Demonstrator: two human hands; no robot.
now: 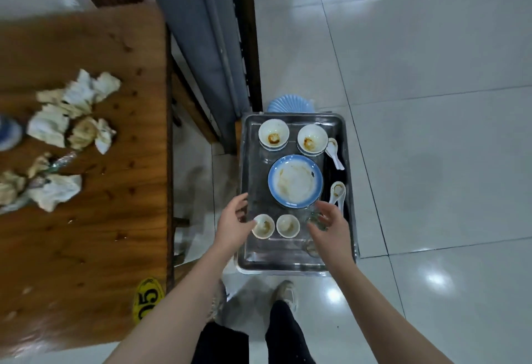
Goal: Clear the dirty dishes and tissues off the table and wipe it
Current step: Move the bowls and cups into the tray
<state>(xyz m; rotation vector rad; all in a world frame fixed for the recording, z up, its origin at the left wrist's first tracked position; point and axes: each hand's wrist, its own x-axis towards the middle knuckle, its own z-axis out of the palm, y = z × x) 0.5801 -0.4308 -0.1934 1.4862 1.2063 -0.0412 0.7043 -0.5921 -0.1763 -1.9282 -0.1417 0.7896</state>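
Hands: left hand loose, empty | right hand at glass, grip unclear | over tray

You've got a shiny metal tray – glazed ceramic bowls, glossy wood table, crumpled paper tissues, polished floor tiles.

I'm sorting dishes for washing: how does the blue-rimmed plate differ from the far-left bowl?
The blue-rimmed plate is wide and shallow; the far-left bowl is narrower and deeper. The plate has a blue rim; the bowl's is white. The plate carries thin brown smears; the bowl an orange-brown pool. Both sit upright, dirty, on the metal tray.
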